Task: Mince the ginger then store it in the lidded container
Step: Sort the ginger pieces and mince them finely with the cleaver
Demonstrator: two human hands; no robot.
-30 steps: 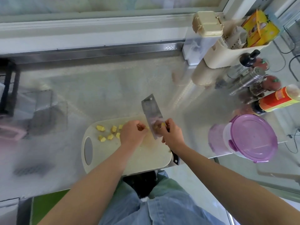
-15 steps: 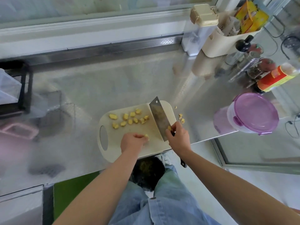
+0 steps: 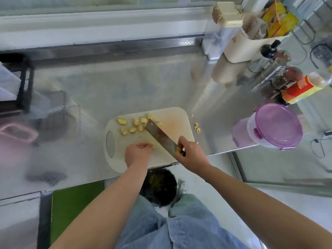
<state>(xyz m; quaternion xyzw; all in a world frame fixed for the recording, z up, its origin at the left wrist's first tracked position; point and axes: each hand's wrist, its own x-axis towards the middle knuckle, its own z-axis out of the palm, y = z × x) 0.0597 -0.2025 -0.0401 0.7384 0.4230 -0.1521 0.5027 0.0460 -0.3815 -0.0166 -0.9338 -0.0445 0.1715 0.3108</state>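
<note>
The white cutting board point(image 3: 177, 115) lay on the steel counter point(image 3: 89, 96) with its handle slot to the left. Across its far left part sat a loose scatter of yellow ginger chunks point(image 3: 133, 125), none touching a hand. Nearer the edge, the person's left hand point(image 3: 137, 155) rested knuckles up on the board, well short of that scatter, fingers curled under. A small yellow bit showed right at the fingertips, though I could not tell whether it was pinched or only touched.

Just right of it the cleaver point(image 3: 159, 137) ran on a slant, its long axis going from near right to far left. The square end pointed away and leftward into the chunks, its far corner up against the rightmost ones. The right hand point(image 3: 192, 155) was wrapped tight round the cleaver where blade meets handle, at the board's near right corner, with a yellow scrap stuck by the fingers.

Past the board's right edge a few stray ginger bits point(image 3: 197, 127) lay on the bare steel. Further right, well apart from both hands, stood the lidded container point(image 3: 276, 126), its purple lid on.
</note>
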